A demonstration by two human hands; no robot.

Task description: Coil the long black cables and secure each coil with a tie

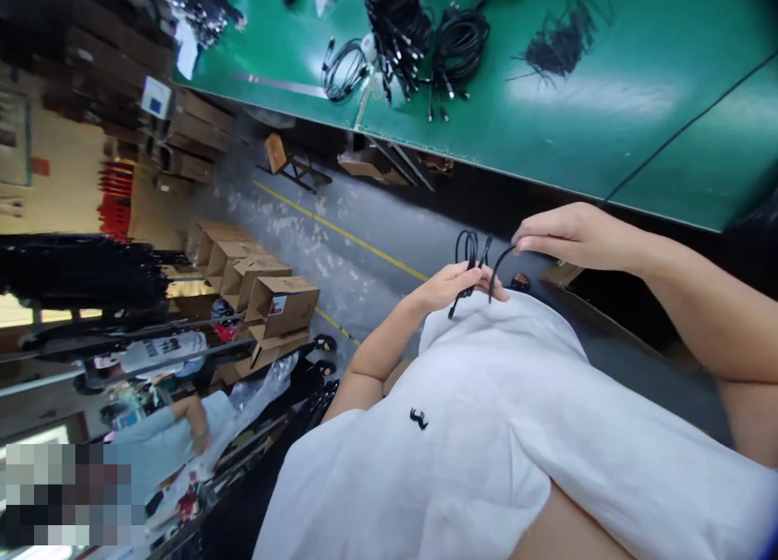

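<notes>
Cable coiling, mid-step: left hand clenched on the black cable's coil; right hand pinches its free end, which seems to need looping next, above the green bench.

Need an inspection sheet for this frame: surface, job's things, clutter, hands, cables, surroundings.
Surface: green bench, seen tilted, a dark seam across its right part.
Job's things: thin black cable, partly coiled, held in front of a white shirt.
Clutter: loose black ties on the bench; clear bags at its far edge.
Hands: left hand grips the coil; right hand pinches the cable's free end.
Cables: coiled black bundles with plugs on the bench, a smaller coil beside them.
Surroundings: cardboard boxes on a grey floor with a yellow line; another person at lower left; racks of black cables at left.
</notes>
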